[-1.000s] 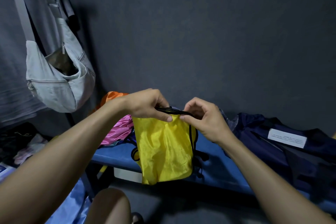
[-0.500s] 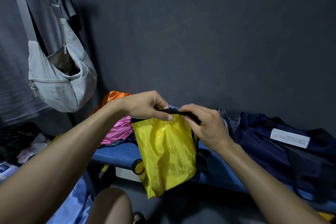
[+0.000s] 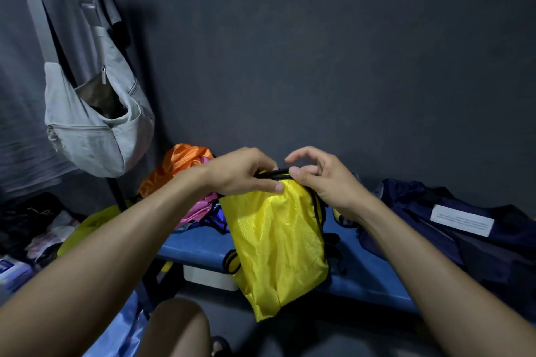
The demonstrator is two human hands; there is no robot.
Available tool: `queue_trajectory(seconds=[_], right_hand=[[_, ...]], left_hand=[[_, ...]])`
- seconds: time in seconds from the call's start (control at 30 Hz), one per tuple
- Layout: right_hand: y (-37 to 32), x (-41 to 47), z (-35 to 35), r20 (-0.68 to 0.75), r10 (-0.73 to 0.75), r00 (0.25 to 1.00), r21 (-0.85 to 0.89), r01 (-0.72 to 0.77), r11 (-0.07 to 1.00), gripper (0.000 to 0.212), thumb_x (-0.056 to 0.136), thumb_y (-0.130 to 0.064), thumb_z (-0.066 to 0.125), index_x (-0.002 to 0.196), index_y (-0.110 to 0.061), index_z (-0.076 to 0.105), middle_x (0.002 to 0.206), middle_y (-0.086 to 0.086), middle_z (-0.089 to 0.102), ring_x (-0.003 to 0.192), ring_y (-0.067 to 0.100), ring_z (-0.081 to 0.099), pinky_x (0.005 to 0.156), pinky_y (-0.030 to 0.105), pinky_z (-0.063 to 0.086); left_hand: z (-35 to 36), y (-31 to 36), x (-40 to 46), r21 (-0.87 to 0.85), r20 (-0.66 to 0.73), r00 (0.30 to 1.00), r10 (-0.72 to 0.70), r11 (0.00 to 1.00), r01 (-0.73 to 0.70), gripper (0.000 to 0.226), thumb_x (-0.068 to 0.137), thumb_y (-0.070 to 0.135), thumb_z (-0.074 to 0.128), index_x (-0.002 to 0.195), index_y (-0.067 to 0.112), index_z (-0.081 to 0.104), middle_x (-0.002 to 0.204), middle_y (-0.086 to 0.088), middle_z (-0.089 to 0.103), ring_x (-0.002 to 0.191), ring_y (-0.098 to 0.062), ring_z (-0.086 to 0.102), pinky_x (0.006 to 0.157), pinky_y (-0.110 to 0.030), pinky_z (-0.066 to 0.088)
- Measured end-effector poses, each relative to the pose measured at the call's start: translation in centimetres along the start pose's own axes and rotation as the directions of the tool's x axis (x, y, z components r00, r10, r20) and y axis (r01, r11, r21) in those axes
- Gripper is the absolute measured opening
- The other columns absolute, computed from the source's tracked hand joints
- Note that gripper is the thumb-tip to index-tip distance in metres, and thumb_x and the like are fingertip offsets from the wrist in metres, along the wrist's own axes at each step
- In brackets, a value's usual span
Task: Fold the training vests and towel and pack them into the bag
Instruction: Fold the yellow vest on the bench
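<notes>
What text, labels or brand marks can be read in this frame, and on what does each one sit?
None can be read.
White label on the dark blue bag: lines of small print, too blurred to read.
Blue and white packet at the left edge: marks too small to read.
Yellow vest: no print visible.

Bright yellow vest (image 3: 275, 240) with black trim; orange vest (image 3: 177, 165) and pink vest (image 3: 200, 209) at the blue bench's (image 3: 197, 249) left end; navy bag (image 3: 435, 223) with white label; pale grey hanging bag (image 3: 95, 136)
</notes>
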State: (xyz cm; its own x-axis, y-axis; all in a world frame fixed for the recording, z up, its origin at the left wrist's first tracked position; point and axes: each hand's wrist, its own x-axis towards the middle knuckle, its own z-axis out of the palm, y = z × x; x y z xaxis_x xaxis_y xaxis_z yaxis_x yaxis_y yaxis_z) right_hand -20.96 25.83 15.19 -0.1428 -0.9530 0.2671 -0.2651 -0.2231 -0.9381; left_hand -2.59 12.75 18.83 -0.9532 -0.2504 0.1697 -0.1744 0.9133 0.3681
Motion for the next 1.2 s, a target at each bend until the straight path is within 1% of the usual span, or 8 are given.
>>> queue_trajectory(seconds=[0.27, 0.4, 0.53, 0.6, 0.73, 0.9, 1.0, 1.2], right_hand=[[0.3, -0.5, -0.4, -0.025, 0.056, 0.998, 0.075, -0.054, 0.996, 0.006, 0.105, -0.006, 0.052, 0.106, -0.011, 0.054, 0.058, -0.002, 0.050, 0.045, 0.008, 0.036, 0.042, 0.018, 0.031], [0.6, -0.9, -0.2, -0.019, 0.000, 1.000, 0.044, 0.001, 0.999, 0.007, 0.103, -0.003, 0.053, 0.099, -0.008, 0.057, 0.066, 0.007, 0.049, 0.050, 0.009, 0.038, 0.047, 0.019, 0.031], [1.6, -1.2, 0.4, -0.070, -0.176, 0.982, -0.149, 0.165, 0.975, 0.014, 0.097, -0.024, 0.065, 0.095, -0.009, 0.065, 0.075, 0.007, 0.054, 0.069, 0.014, 0.047, 0.063, 0.029, 0.037], [2.5, -1.3, 0.7, -0.103, -0.243, 0.965, -0.256, 0.210, 0.943, 0.014, 0.091, -0.024, 0.077, 0.093, -0.016, 0.066, 0.074, -0.004, 0.060, 0.069, 0.007, 0.051, 0.064, 0.026, 0.039], [3.7, -1.2, 0.7, -0.201, -0.214, 0.956, -0.345, 0.136, 0.929, 0.016, 0.086, -0.030, 0.081, 0.088, -0.024, 0.066, 0.081, -0.003, 0.071, 0.077, 0.016, 0.068, 0.074, 0.037, 0.055], [3.4, -1.2, 0.3, -0.098, -0.154, 0.983, -0.221, 0.129, 0.967, 0.010, 0.096, -0.008, 0.069, 0.088, -0.002, 0.066, 0.074, -0.009, 0.063, 0.068, -0.003, 0.055, 0.068, 0.013, 0.043], [3.6, -1.0, 0.0, -0.096, -0.126, 0.987, -0.245, 0.099, 0.964, 0.019, 0.103, -0.013, 0.059, 0.086, -0.010, 0.066, 0.074, -0.011, 0.058, 0.071, 0.002, 0.052, 0.067, 0.020, 0.041], [4.6, -0.2, 1.9, -0.188, -0.077, 0.979, -0.223, 0.034, 0.974, 0.040, 0.110, -0.036, 0.042, 0.074, -0.018, 0.042, 0.068, -0.010, 0.038, 0.064, 0.005, 0.037, 0.062, 0.034, 0.032]], left_hand=[[0.4, -0.1, 0.2, 0.181, 0.013, 0.997, 0.073, 0.981, -0.074, 0.039, 0.104, 0.046, 0.049, 0.088, 0.012, 0.059, 0.071, 0.004, 0.054, 0.064, -0.012, 0.051, 0.057, -0.026, 0.035], [0.5, -0.3, 0.1, 0.191, 0.007, 0.998, 0.057, 0.980, -0.057, 0.043, 0.104, 0.048, 0.042, 0.084, 0.013, 0.053, 0.068, 0.006, 0.049, 0.061, -0.009, 0.047, 0.056, -0.021, 0.031], [0.7, -0.5, 0.2, 0.148, -0.034, 0.998, 0.057, 0.988, -0.052, 0.053, 0.102, 0.053, 0.037, 0.082, 0.007, 0.056, 0.066, 0.002, 0.049, 0.059, -0.012, 0.044, 0.055, -0.023, 0.031], [0.8, -0.5, 0.2, 0.148, -0.044, 0.997, 0.068, 0.987, -0.061, 0.047, 0.103, 0.050, 0.039, 0.079, 0.012, 0.054, 0.065, 0.002, 0.048, 0.060, -0.012, 0.045, 0.055, -0.021, 0.030], [1.2, -0.5, 0.1, 0.143, -0.047, 0.995, 0.085, 0.987, -0.077, 0.042, 0.105, 0.045, 0.044, 0.075, 0.016, 0.051, 0.063, 0.003, 0.046, 0.059, -0.012, 0.043, 0.055, -0.023, 0.031], [1.3, -1.1, -0.2, 0.179, -0.037, 0.997, 0.063, 0.982, -0.056, 0.040, 0.106, 0.045, 0.045, 0.074, 0.022, 0.050, 0.065, 0.004, 0.048, 0.061, -0.013, 0.046, 0.056, -0.022, 0.031], [1.4, -1.3, -0.3, 0.237, 0.008, 0.999, 0.034, 0.971, -0.034, 0.037, 0.105, 0.046, 0.047, 0.071, 0.034, 0.042, 0.064, 0.007, 0.048, 0.060, -0.010, 0.046, 0.056, -0.023, 0.031], [1.8, -1.0, -0.1, 0.171, -0.012, 0.998, 0.059, 0.984, -0.056, 0.039, 0.106, 0.041, 0.049, 0.068, 0.033, 0.041, 0.060, 0.007, 0.042, 0.057, -0.007, 0.043, 0.056, -0.018, 0.031]])
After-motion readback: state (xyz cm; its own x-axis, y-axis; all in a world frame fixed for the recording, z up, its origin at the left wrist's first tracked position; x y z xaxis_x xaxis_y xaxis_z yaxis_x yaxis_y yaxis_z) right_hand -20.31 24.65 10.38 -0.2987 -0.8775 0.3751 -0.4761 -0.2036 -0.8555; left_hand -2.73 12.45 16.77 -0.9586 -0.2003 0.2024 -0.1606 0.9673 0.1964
